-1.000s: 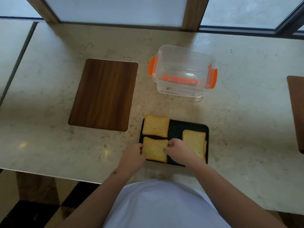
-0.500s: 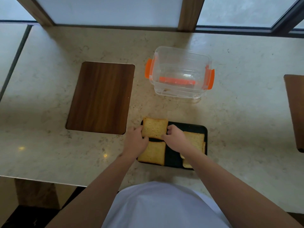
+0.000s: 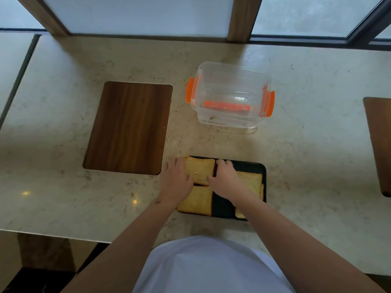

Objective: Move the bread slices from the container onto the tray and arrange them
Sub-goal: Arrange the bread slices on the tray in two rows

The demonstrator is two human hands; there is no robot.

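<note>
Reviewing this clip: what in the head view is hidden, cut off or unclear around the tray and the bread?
- Stacked slices: the right hand and forearm cover them; their count is unclear.
- Far left slice: the left hand and the right hand hide its side edges, so grip or mere touch cannot be told.
- Tray: its near right corner lies under the forearm.
- Container: small bits at the bottom are too small to identify.

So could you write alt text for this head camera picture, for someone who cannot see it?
Two bare hands, left hand and right hand, press either side of a bread slice at the far left of a black tray holding more slices. Beyond it on the marble counter stand a clear container with orange clips and a wooden board.
</note>
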